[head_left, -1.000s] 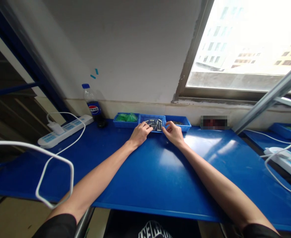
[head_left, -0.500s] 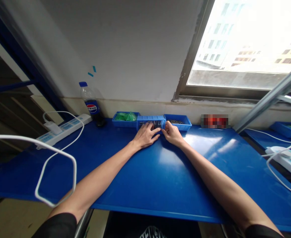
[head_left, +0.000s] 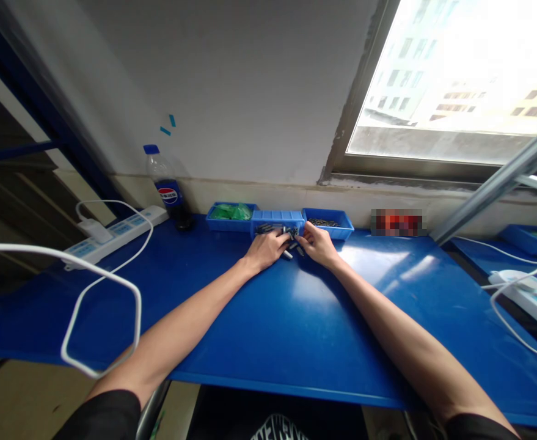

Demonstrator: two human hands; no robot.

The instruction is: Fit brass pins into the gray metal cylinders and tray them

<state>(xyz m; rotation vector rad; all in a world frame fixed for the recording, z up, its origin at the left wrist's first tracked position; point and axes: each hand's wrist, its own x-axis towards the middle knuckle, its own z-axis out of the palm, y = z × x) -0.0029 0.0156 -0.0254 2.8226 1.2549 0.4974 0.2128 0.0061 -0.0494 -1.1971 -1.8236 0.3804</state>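
A blue plastic bin (head_left: 278, 216) lies tipped toward me at the back of the table, between two other bins. Small dark and grey cylindrical parts (head_left: 264, 228) show at its mouth, and several have spilled onto the tabletop in front. My left hand (head_left: 266, 249) rests over these parts with its fingers bent and somewhat apart; the fingertips are partly hidden among them. At the bin's right edge, my right hand (head_left: 317, 245) has thumb and fingers closed on the rim. A light grey piece (head_left: 287, 255) lies just beside my left hand.
The left bin (head_left: 231, 226) holds green packets; the right bin (head_left: 341, 233) holds thin dark metal pieces. A cola bottle (head_left: 170, 194) and a power strip (head_left: 121, 235) stand at left. A white cable (head_left: 69, 249) loops over my left forearm. A metal brace (head_left: 492, 177) slants down at right.
The small parts have come out of the tipped bin onto the table, around the fingers of my left hand. My right hand stays at the bin's edge.
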